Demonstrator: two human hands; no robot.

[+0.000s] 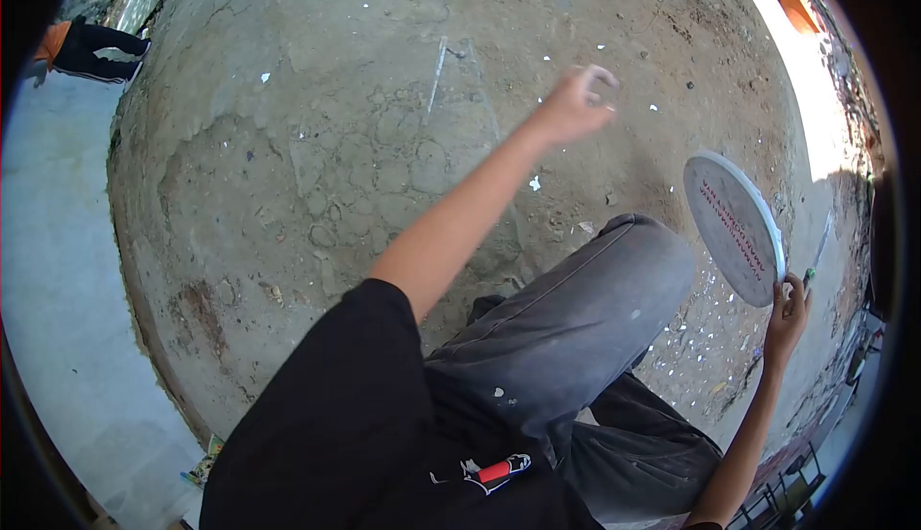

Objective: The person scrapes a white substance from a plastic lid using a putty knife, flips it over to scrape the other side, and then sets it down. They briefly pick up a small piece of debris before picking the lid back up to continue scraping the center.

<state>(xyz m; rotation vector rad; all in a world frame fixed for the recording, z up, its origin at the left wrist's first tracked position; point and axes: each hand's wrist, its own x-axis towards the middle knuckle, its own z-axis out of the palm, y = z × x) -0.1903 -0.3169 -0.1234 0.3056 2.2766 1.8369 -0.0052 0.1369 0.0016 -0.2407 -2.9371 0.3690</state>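
My left hand [578, 106] reaches out over the dirt ground, slightly blurred, its curled fingers and thumb apart with nothing visible between them. At the far right, my right hand [789, 313] pinches the lower edge of a round grey lid [726, 228]. The lid is tilted up on its edge, has a pale rim and carries red printed lettering. Just beyond those fingers is a thin pale strip with a green end [811, 274], overlapping the fingertips in this view. My bent knee in grey trousers [576, 309] lies between the two hands.
White flakes [535, 184] are scattered over the dirt ground [365, 146]. A pale narrow stick [437, 74] lies ahead. On the left, a raised concrete strip [58, 242] runs along the ground, with a person in dark trousers [96, 50] at its far end. An orange object [798, 9] is at upper right.
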